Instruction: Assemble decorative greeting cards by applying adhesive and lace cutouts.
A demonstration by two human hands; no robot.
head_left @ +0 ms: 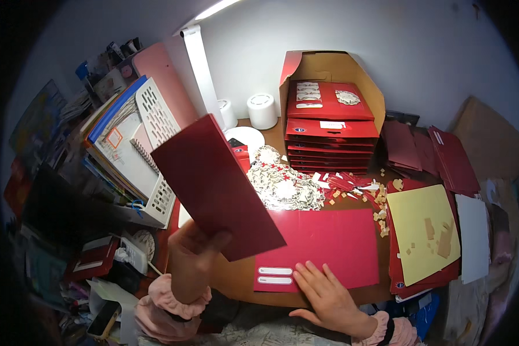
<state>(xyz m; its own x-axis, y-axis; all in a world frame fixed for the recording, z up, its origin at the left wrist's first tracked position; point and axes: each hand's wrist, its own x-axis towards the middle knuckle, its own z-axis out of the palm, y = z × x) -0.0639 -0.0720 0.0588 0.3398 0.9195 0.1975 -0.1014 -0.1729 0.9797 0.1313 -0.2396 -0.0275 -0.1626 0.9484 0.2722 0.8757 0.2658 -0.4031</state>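
Raised above the table's left side, a long dark red card (pixel 213 184) is pinched between the thumb and fingers of my left hand (pixel 197 254). It tilts, and a narrow second edge shows along its upper right side. My right hand (pixel 327 297) lies with fingers stretched on the lower edge of a bright red sheet (pixel 328 242), which is flat on the table. Two white label stickers (pixel 275 275) sit at the sheet's lower left corner, just left of my right fingertips. The held card hides the sheet's upper left part.
Behind the sheet lies a heap of cream-and-red paper cutouts (pixel 285 187). An open carton (pixel 334 66) of red folders stands at the back. A yellow sheet (pixel 415 213) tops a stack at right. A white lamp (pixel 200 69) and white file basket (pixel 158 109) stand left.
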